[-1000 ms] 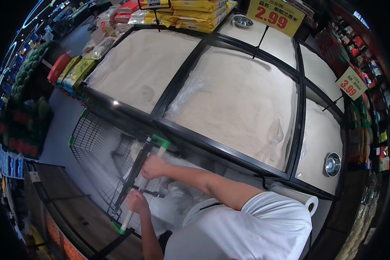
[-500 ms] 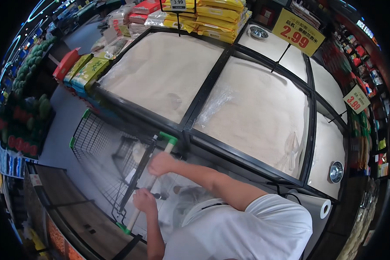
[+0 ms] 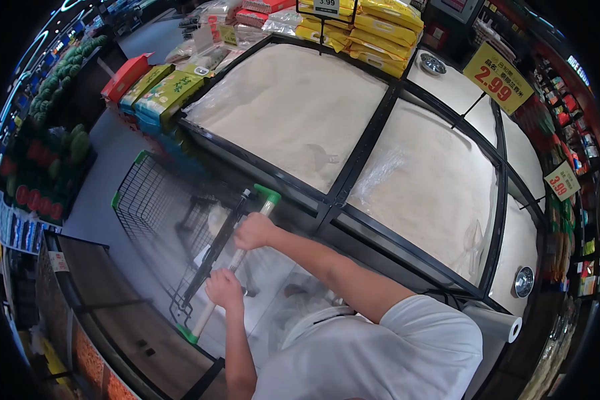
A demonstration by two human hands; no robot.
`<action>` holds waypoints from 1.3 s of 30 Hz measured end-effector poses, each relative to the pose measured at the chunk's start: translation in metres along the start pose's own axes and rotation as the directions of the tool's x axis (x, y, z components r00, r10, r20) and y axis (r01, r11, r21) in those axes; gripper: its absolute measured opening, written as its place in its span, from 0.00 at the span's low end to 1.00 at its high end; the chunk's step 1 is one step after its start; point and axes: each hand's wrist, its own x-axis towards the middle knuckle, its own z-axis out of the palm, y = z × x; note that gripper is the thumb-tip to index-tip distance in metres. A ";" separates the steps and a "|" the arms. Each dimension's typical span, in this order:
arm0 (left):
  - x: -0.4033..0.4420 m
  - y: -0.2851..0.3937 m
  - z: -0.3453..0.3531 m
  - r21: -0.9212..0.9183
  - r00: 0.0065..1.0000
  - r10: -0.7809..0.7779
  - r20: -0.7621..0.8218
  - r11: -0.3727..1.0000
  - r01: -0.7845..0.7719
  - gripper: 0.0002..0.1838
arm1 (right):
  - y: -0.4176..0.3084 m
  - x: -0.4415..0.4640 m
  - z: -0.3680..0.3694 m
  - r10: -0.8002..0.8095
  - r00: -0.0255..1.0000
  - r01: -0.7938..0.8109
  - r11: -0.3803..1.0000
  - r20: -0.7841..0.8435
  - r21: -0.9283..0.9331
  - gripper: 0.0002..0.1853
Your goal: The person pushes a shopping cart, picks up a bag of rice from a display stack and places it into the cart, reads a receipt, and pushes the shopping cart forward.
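Observation:
My right hand (image 3: 254, 231) is wrapped round the pale handle bar (image 3: 205, 319) of a shopping cart, near its upper green end cap. Lower on the same bar, my left hand (image 3: 225, 289) is closed round it too. The wire basket of the shopping cart (image 3: 143, 193) reaches away to the left, with green corner pieces. Something pale and round shows through the wires, too blurred to name. Close to my right hand stands a large black-framed bin of rice (image 3: 420, 193), with a clear scoop (image 3: 472, 245) lying on the grains.
A second rice bin (image 3: 293, 100) adjoins on the left. Bagged goods (image 3: 170, 93) stand at its corner, and yellow sacks (image 3: 383, 33) are stacked behind. Metal bowls (image 3: 524, 282) rest on the right-hand bins. A brown display case (image 3: 127, 300) borders the cart's lower left side.
The bins, sacks and price signs have shifted right in view. Both hands stay on the handle bar, and the cart keeps nearly the same place before me.

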 end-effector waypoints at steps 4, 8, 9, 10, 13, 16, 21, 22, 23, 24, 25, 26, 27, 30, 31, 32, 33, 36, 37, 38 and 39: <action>0.026 -0.022 0.017 0.010 0.999 0.002 -0.052 1.000 -0.001 0.12 | 0.003 0.038 0.012 -0.026 0.999 0.027 0.999 -0.026 0.031 0.22; 0.053 -0.042 0.031 0.038 0.999 -0.023 -0.024 0.999 0.024 0.11 | 0.008 0.074 0.028 -0.025 0.999 0.026 0.999 -0.043 0.021 0.23; 0.057 -0.047 0.035 0.043 0.999 -0.033 -0.013 0.999 0.034 0.11 | 0.007 0.081 0.030 -0.023 0.999 0.024 0.999 -0.029 0.031 0.22; 0.065 -0.053 0.040 0.047 0.999 -0.044 -0.008 0.998 0.044 0.11 | 0.008 0.091 0.031 -0.024 1.000 0.024 0.999 -0.019 0.036 0.22; 0.085 -0.069 0.052 0.024 0.997 -0.073 0.022 0.997 0.073 0.13 | 0.012 0.119 0.046 -0.056 0.997 0.058 0.998 -0.047 0.040 0.21; 0.120 -0.095 0.052 -0.015 0.923 -0.178 0.341 0.981 0.195 0.18 | 0.014 0.152 0.058 -0.063 0.991 0.069 0.997 -0.114 0.044 0.23; 0.176 -0.133 0.076 -0.028 0.591 -0.216 0.777 0.926 0.376 0.33 | 0.023 0.187 0.073 -0.119 0.987 0.124 0.991 -0.110 0.042 0.22; 0.186 -0.138 0.078 -0.038 0.586 -0.209 0.783 0.924 0.381 0.34 | 0.026 0.197 0.076 -0.132 0.984 0.139 0.989 -0.116 0.052 0.22; 0.189 -0.140 0.085 -0.038 0.604 -0.240 0.760 0.911 0.411 0.34 | 0.031 0.204 0.083 -0.144 0.981 0.152 0.987 -0.126 0.057 0.22; 0.197 -0.140 0.088 -0.023 0.622 -0.273 0.734 0.905 0.424 0.34 | 0.035 0.212 0.086 -0.157 0.978 0.168 0.984 -0.138 0.066 0.22; 0.204 -0.141 0.087 -0.003 0.635 -0.309 0.708 0.898 0.440 0.34 | 0.035 0.221 0.090 -0.169 0.974 0.183 0.980 -0.148 0.082 0.22; 0.209 -0.141 0.086 -0.012 0.662 -0.326 0.675 0.892 0.451 0.34 | 0.035 0.231 0.093 -0.136 0.983 0.147 0.985 -0.124 0.086 0.22; 0.211 -0.141 0.091 0.009 0.685 -0.348 0.641 0.895 0.446 0.34 | 0.039 0.235 0.101 -0.155 0.978 0.170 0.980 -0.142 0.101 0.23; 0.229 -0.146 0.100 -0.013 0.673 -0.348 0.653 0.883 0.469 0.34 | 0.047 0.255 0.108 -0.178 0.971 0.195 0.976 -0.162 0.094 0.23; 0.237 -0.151 0.101 -0.009 0.675 -0.352 0.648 0.883 0.469 0.34 | 0.047 0.265 0.107 -0.186 0.967 0.204 0.975 -0.174 0.091 0.23; 0.242 -0.158 0.101 -0.002 0.675 -0.357 0.646 0.883 0.469 0.34 | 0.045 0.274 0.108 -0.192 0.964 0.212 0.973 -0.184 0.093 0.23; 0.249 -0.161 0.098 0.002 0.670 -0.368 0.644 0.877 0.480 0.34 | 0.043 0.282 0.106 -0.187 0.964 0.205 0.975 -0.188 0.083 0.23; 0.263 -0.172 0.105 0.006 0.659 -0.384 0.646 0.867 0.499 0.33 | 0.042 0.300 0.112 -0.173 0.972 0.186 0.980 -0.158 0.074 0.24; 0.266 -0.179 0.110 0.011 0.673 -0.389 0.629 0.870 0.492 0.33 | 0.041 0.307 0.112 -0.174 0.973 0.187 0.980 -0.151 0.072 0.24; 0.271 -0.189 0.116 0.018 0.687 -0.393 0.612 0.874 0.485 0.33 | 0.039 0.317 0.111 -0.175 0.974 0.187 0.980 -0.146 0.073 0.24; 0.280 -0.193 0.114 0.025 0.701 -0.397 0.593 0.878 0.477 0.32 | 0.036 0.327 0.110 -0.176 0.974 0.188 0.980 -0.141 0.073 0.23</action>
